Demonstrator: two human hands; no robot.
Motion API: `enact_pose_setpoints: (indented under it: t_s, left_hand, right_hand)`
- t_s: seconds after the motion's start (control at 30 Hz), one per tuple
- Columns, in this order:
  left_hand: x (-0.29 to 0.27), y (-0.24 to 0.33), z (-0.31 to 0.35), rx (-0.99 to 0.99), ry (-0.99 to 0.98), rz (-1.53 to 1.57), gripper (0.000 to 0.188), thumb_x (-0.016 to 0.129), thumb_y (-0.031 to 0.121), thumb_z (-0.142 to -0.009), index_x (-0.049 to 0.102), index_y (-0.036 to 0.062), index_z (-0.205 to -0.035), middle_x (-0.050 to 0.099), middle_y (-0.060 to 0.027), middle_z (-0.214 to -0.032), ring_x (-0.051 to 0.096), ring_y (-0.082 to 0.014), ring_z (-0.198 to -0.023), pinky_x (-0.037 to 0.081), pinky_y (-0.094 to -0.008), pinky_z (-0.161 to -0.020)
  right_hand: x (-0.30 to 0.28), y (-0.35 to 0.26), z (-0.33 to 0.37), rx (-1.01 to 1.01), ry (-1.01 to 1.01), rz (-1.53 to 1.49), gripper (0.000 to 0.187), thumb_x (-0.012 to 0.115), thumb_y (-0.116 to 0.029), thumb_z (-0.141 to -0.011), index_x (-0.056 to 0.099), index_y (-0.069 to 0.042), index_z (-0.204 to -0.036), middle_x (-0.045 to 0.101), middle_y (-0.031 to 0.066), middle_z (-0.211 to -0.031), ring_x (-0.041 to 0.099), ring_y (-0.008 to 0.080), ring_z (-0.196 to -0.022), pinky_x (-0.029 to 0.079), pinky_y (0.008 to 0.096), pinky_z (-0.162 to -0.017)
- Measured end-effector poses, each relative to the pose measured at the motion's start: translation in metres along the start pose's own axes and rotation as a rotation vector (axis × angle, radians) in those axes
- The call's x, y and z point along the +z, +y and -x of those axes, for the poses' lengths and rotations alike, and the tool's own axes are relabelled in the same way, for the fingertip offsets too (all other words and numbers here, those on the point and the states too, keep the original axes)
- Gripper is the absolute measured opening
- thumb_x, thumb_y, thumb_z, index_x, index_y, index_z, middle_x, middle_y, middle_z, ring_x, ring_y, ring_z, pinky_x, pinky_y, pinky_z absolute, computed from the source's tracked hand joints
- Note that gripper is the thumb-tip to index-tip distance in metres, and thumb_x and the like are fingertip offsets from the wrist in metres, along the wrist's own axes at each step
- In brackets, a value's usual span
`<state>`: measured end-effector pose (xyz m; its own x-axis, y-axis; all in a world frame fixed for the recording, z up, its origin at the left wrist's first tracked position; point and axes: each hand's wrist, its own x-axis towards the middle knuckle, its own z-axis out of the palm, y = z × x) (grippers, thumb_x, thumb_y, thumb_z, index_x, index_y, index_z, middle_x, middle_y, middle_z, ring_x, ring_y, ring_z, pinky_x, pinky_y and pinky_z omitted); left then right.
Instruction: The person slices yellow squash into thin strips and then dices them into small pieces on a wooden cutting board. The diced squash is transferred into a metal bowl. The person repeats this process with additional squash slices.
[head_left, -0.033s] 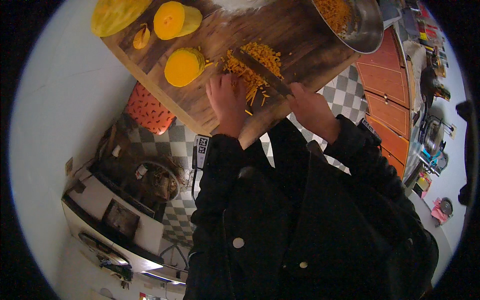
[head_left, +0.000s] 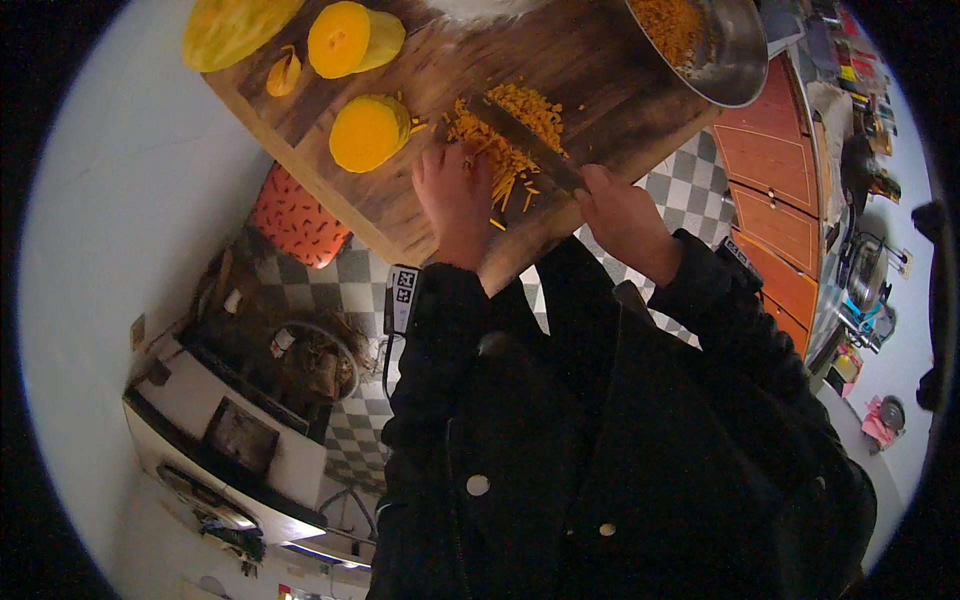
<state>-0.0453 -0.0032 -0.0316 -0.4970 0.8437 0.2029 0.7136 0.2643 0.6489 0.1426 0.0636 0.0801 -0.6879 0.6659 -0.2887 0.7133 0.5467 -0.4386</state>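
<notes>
My right hand point(head_left: 625, 215) is wrapped around the handle of a kitchen knife point(head_left: 530, 142). Its blade lies across a pile of finely chopped orange pumpkin point(head_left: 535, 110) on a thick wooden board point(head_left: 610, 100). Close to the near edge, my left hand point(head_left: 455, 195) presses bent fingers onto pumpkin strips point(head_left: 505, 185) left of the blade; the fingertips are partly hidden. Beyond that hand sits a round cut pumpkin piece point(head_left: 363, 133). Farther back are a second cut piece point(head_left: 340, 42), a small curved scrap point(head_left: 284, 73) and a large yellow-skinned piece point(head_left: 235, 30).
A metal bowl point(head_left: 745, 65) holding orange shreds stands at the board's right corner. White powder point(head_left: 490, 8) lies at the far edge. Below the board are an orange patterned stool point(head_left: 298, 215) and a checkered floor point(head_left: 360, 440). Wooden cabinets point(head_left: 765, 170) line the right.
</notes>
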Motion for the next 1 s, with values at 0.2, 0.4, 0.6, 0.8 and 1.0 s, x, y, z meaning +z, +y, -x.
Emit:
enact_pose_setpoints:
  t_s: [0.2,0.4,0.6,0.8,1.0]
  left_hand:
    - [-0.002,0.002,-0.023,-0.012,-0.144,-0.125,0.017,0.070,0.022,-0.071,0.065,0.0083,-0.079,0.057,-0.0116,-0.093,0.054,-0.0330,-0.092,0.043,-0.0466,-0.078]
    - [-0.031,-0.006,-0.009,-0.053,-0.243,-0.054,0.015,0.070,0.019,-0.075,0.065,0.0071,-0.082,0.057,-0.0117,-0.096,0.054,-0.0339,-0.095,0.044,-0.0453,-0.081]
    - [-0.021,-0.003,0.001,-0.094,-0.091,0.001,0.012,0.065,0.013,-0.082,0.065,0.0066,-0.092,0.058,-0.0133,-0.103,0.054,-0.0345,-0.096,0.046,-0.0436,-0.081]
    - [-0.006,-0.009,0.004,0.031,-0.140,0.125,0.016,0.064,0.011,-0.083,0.064,0.0052,-0.098,0.060,-0.0144,-0.103,0.055,-0.0353,-0.096,0.046,-0.0439,-0.082]
    - [-0.010,-0.006,0.015,0.054,-0.012,0.222,0.020,0.066,0.008,-0.079,0.062,0.0054,-0.099,0.059,-0.0136,-0.104,0.054,-0.0370,-0.096,0.046,-0.0433,-0.081]
  right_hand:
    - [0.002,0.001,-0.002,0.113,0.020,-0.130,0.016,0.050,-0.015,-0.093,0.042,-0.004,-0.099,0.057,0.0244,-0.090,0.057,0.0466,-0.077,0.046,0.0538,-0.061]
    - [0.004,0.000,0.003,0.071,-0.043,-0.087,0.015,0.051,-0.014,-0.091,0.044,-0.003,-0.099,0.057,0.0240,-0.091,0.059,0.0451,-0.076,0.047,0.0520,-0.059]
    - [0.010,-0.003,0.005,0.000,-0.176,0.068,0.031,0.053,-0.008,-0.084,0.048,-0.001,-0.114,0.063,0.0196,-0.094,0.065,0.0395,-0.080,0.054,0.0470,-0.060]
    - [0.009,-0.002,0.005,0.002,0.012,-0.009,0.017,0.052,-0.011,-0.088,0.046,-0.003,-0.101,0.056,0.0179,-0.086,0.060,0.0394,-0.070,0.049,0.0475,-0.055]
    - [0.009,-0.003,0.007,0.009,-0.122,0.086,0.026,0.053,-0.011,-0.086,0.047,-0.001,-0.110,0.061,0.0182,-0.094,0.065,0.0367,-0.078,0.054,0.0453,-0.058]
